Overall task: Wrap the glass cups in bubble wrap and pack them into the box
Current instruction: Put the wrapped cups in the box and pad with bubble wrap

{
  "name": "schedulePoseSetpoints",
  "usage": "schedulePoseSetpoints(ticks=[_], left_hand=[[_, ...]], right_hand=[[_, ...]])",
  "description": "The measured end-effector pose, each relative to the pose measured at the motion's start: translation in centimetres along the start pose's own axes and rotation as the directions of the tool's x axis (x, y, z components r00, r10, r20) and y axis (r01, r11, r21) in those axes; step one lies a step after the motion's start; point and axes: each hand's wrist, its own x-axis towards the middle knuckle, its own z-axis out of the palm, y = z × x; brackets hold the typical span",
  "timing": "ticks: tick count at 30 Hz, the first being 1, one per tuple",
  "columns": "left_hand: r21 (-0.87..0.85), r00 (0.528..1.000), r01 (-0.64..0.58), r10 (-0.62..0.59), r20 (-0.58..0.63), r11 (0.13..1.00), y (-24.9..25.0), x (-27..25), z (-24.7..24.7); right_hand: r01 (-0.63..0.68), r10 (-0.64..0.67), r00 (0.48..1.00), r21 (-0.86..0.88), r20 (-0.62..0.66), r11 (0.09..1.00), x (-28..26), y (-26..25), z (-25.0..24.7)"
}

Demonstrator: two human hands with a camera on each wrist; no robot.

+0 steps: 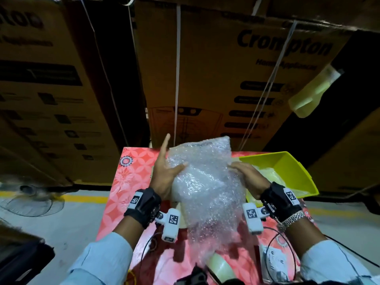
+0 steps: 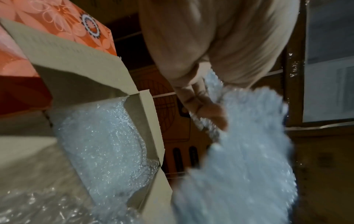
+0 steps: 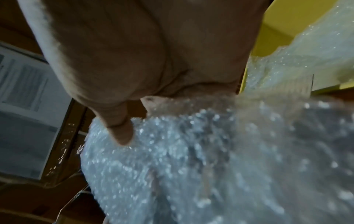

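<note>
Over the red patterned table [image 1: 127,182] I hold up a bundle of bubble wrap [image 1: 205,182]; a pale rounded shape shows through it, too blurred to name. My left hand [image 1: 171,161] grips its left edge, thumb on the front and forefinger pointing up. My right hand [image 1: 244,173] curls over its right side. The left wrist view shows the thumb [image 2: 206,112] pinching the wrap [image 2: 249,151] beside an open cardboard box [image 2: 147,121] that holds another wrapped bundle [image 2: 103,136]. In the right wrist view a thumb [image 3: 120,130] presses on the wrap [image 3: 191,166].
A yellow bin [image 1: 287,161] with more bubble wrap stands at the table's right. A tape roll [image 1: 221,264], a printed leaflet [image 1: 273,262] and black cables lie near me. Tall stacked cartons [image 1: 216,79] wall off the back. A fan [image 1: 30,200] lies on the floor to the left.
</note>
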Motion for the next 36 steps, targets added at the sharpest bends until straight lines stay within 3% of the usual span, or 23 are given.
schedulePoseSetpoints(ticks=[3, 6, 8, 11, 16, 19, 24, 26, 28, 31, 36], left_hand=[[0.047, 0.994, -0.078, 0.081, -0.071, 0.996, -0.5, 0.4, -0.2], [-0.027, 0.999, 0.041, -0.041, 0.002, 0.999, 0.0, 0.1, -0.4], [-0.070, 0.983, 0.163, -0.156, 0.102, 0.984, 0.1, -0.2, -0.5], [0.041, 0.956, 0.208, -0.212, 0.200, 0.977, 0.1, -0.4, 0.0], [0.293, 0.982, -0.030, -0.027, 0.187, 0.956, 2.0, 2.0, 1.2], [0.388, 0.982, -0.139, 0.076, 0.172, 0.911, 4.4, 3.9, 1.3], [0.552, 0.932, -0.355, 0.329, 0.150, 0.755, 7.5, 5.7, 1.6], [0.571, 0.908, -0.401, 0.392, 0.145, 0.716, 7.6, 5.2, 1.3], [0.574, 0.928, -0.360, 0.347, 0.137, 0.736, 6.5, 4.0, 0.7], [0.578, 0.989, -0.147, 0.128, 0.073, 0.802, 2.2, 1.7, -0.7], [0.528, 0.992, 0.125, -0.106, -0.066, 0.840, -5.4, -2.1, -2.3]], right_hand=[[-0.056, 0.054, 0.996, 0.026, 0.068, 0.998, -0.3, 0.8, -0.9], [0.041, -0.041, 0.999, -0.078, -0.004, 0.996, -0.3, 1.9, -1.0], [0.104, -0.108, 0.991, -0.049, -0.084, 0.993, -0.2, 1.9, -1.0], [0.164, -0.160, 0.978, 0.023, -0.135, 0.986, 0.2, 1.1, -0.8], [0.196, -0.204, 0.948, -0.054, -0.246, 0.979, 2.8, -0.6, -2.2], [0.310, -0.313, 0.906, -0.057, -0.286, 0.949, 3.8, -3.3, -2.5], [0.548, -0.544, 0.798, -0.063, -0.259, 0.834, 4.4, -7.8, -2.4], [0.570, -0.574, 0.787, -0.090, -0.228, 0.817, 4.5, -7.2, -2.5], [0.514, -0.530, 0.825, -0.132, -0.194, 0.848, 4.4, -5.4, -2.6], [0.375, -0.404, 0.902, -0.188, -0.152, 0.908, 4.7, -0.5, -3.0], [0.165, -0.209, 0.962, -0.234, -0.177, 0.958, 5.2, 7.1, -3.0]])
